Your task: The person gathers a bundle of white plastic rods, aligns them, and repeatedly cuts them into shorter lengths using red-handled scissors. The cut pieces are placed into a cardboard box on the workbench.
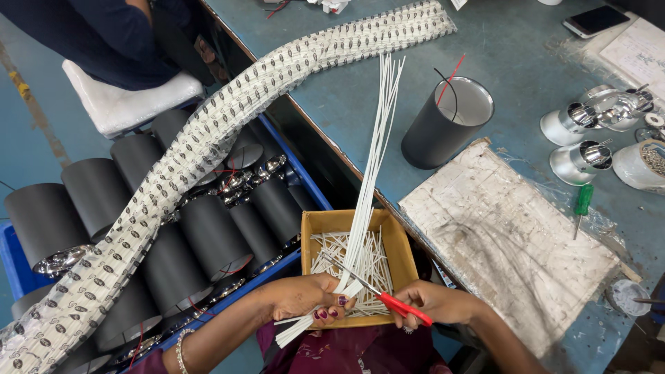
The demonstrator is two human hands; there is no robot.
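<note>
A blue-green workbench (526, 62) runs along the right of the view, and below its edge, at the left, a blue crate (10, 260) holds rows of black cylindrical lamp housings (211, 235). A long patterned strip of packaged parts (180, 156) drapes from the bench down across the crate. At the upper left a seated person in dark blue (104, 34) is partly in view.

The left hand (308, 298) is closed around a bundle of thin white sleeves (370, 159), pinching them near their lower ends over a small cardboard box (402, 242) that holds short cut pieces (332, 253). The sleeves fan upward over the bench. The right hand (433, 305) is wrapped around red-handled scissors (377, 294), whose blades stand apart across the bundle just above the left fingers.

To cut well, it seems wise to keep the ends even, hold the bundle tight near the blades, and stay over the box so the offcuts land inside.

Further right stand a black housing with wires (443, 121), a worn board (506, 235), a green screwdriver (582, 208) and chrome reflectors (589, 131).

How many sleeves sit between the blades is hard to tell, and the right fingers are hidden beneath the handles. The crate's left end is cut off.
</note>
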